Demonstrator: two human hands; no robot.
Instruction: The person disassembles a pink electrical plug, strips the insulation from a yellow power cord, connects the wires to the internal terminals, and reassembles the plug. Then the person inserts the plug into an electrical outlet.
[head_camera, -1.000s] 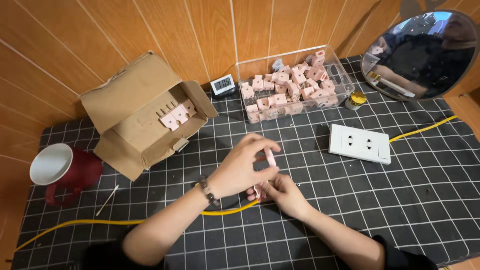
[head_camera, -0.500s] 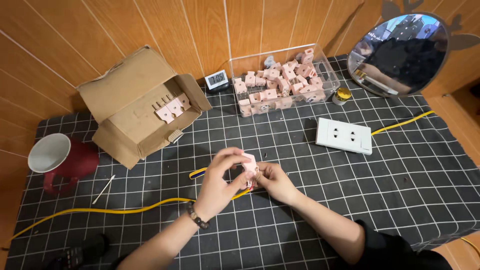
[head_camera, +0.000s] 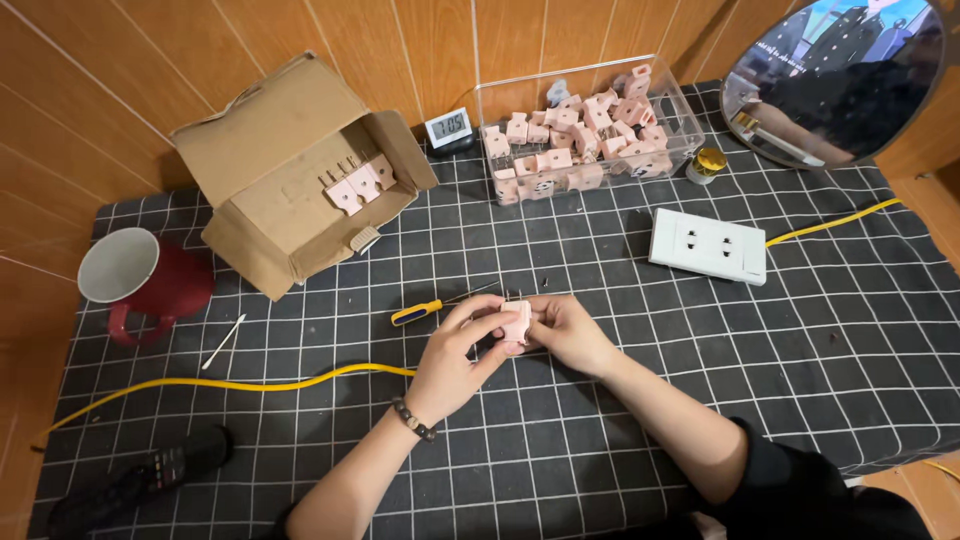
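Both hands meet over the middle of the black grid mat (head_camera: 620, 420). My left hand (head_camera: 455, 360) and my right hand (head_camera: 568, 333) together grip one small pink plastic socket part (head_camera: 516, 321) between the fingertips. A beaded bracelet sits on the left wrist. Just left of the hands lies a yellow-handled screwdriver (head_camera: 428, 309), and a yellow cable (head_camera: 250, 384) runs under the left forearm.
An open cardboard box (head_camera: 290, 175) with pink parts lies back left. A clear bin (head_camera: 575, 130) holds several pink parts. Also present: white socket plate (head_camera: 708, 246), red mug (head_camera: 140, 282), small digital clock (head_camera: 448, 126), round mirror (head_camera: 835, 75), cotton swab (head_camera: 223, 341), black object (head_camera: 130, 480).
The hands lowered from a raised hold toward the mat and turned the pink part between the fingers. The camera view shifted, so the mat objects sit differently in frame.
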